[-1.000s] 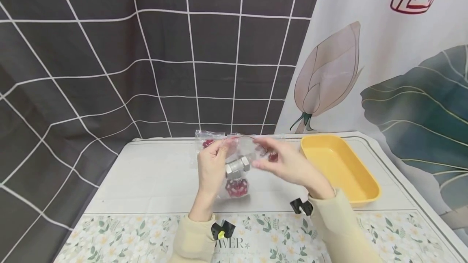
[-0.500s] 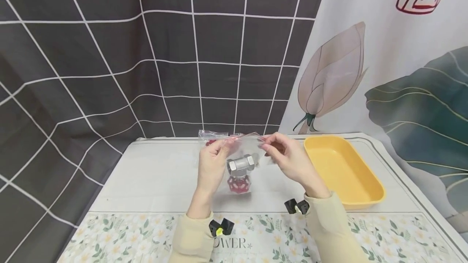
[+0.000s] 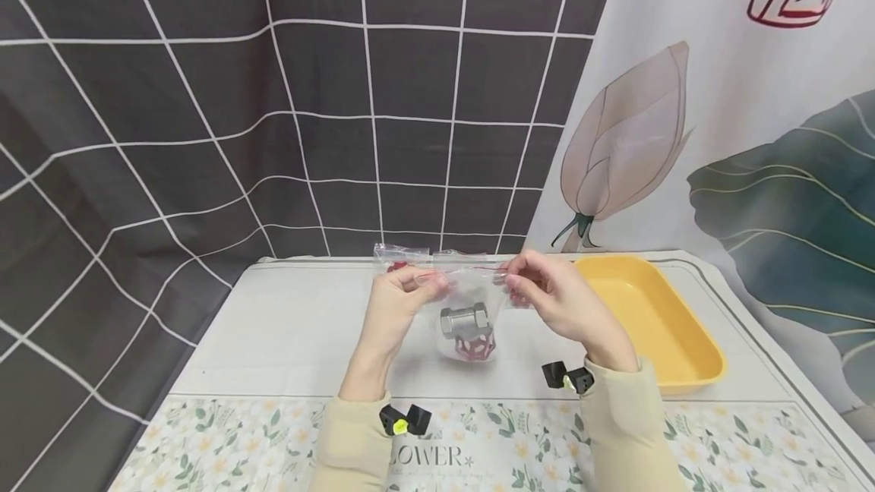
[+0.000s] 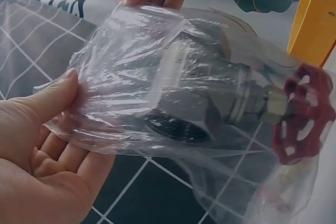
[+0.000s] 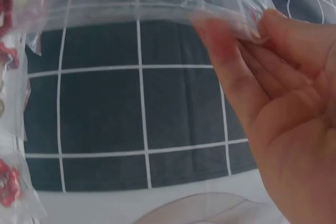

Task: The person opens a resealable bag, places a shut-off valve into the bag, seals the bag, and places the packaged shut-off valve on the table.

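A clear zip bag [image 3: 447, 329] hangs between both hands, its top edge stretched sideways. Inside lies a silver metal valve [image 3: 465, 321] with a red handwheel [image 4: 304, 114] at the bag's lower end. My left hand [image 3: 395, 306] pinches the bag's upper left corner between thumb and fingers. At the opposite corner, my right hand [image 3: 557, 298] pinches the plastic with thumb and forefinger, as the right wrist view shows too. Whether the bag's seal is closed, I cannot tell.
Behind the hands, more clear bags [image 3: 403, 255] with red handwheels lie at the table's back edge. A yellow tray [image 3: 683, 370] stands to the right. A floral mat [image 3: 239, 439] covers the table's front, and a dark checked curtain [image 3: 307, 135] hangs behind.
My right hand has come from apart to pinching the bag's right corner. Both hands now pull its top edge taut, and the valve has shifted slightly right, its handwheel tipping.
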{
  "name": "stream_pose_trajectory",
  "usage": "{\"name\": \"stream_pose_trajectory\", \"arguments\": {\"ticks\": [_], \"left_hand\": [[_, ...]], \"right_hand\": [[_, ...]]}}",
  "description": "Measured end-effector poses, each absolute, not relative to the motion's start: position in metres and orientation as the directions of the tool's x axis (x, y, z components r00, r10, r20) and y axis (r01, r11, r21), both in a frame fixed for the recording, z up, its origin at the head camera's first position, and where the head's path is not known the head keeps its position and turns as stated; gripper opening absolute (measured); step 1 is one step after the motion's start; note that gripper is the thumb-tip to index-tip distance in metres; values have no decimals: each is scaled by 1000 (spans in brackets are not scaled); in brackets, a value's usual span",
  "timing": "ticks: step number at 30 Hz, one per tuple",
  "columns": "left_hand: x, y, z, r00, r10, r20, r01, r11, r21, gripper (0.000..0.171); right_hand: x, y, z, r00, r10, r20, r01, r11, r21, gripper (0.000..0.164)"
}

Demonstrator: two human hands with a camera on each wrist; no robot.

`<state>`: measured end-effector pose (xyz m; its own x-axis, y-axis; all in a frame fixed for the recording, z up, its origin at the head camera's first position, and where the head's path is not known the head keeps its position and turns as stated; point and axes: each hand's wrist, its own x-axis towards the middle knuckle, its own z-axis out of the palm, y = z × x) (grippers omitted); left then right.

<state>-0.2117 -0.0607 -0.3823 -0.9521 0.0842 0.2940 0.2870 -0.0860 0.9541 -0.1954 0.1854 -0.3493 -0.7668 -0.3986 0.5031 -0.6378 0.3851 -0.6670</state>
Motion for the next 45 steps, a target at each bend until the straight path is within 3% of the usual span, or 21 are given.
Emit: {"name": "stream_pose_trajectory", "arguments": {"ticks": [5, 12, 23, 29, 36, 45], "left_hand": [[-214, -63, -386, -960, 115, 254, 253, -19, 967, 20], [-216, -65, -389, -956, 211, 203, 215, 38, 976, 20], [-219, -68, -394, -953, 230, 198, 227, 109, 968, 17], [-225, -70, -403, -945, 278, 173, 223, 159, 962, 19], [-233, -84, -411, -904, 376, 201, 278, 164, 947, 27], [-235, -95, -416, -924, 317, 213, 270, 149, 951, 23]], "right_hand": [[-194, 189, -355, -744, -427, 514, -667, 429, -610, 10], [-198, 194, -364, -744, -434, 507, -666, 423, -614, 10], [-203, 193, -370, -756, -441, 483, -653, 469, -595, 13], [-207, 193, -375, -790, -426, 442, -612, 495, -616, 12], [-209, 192, -378, -801, -414, 433, -592, 436, -678, 13], [-214, 184, -385, -827, -355, 436, -558, 426, -712, 28]]}}
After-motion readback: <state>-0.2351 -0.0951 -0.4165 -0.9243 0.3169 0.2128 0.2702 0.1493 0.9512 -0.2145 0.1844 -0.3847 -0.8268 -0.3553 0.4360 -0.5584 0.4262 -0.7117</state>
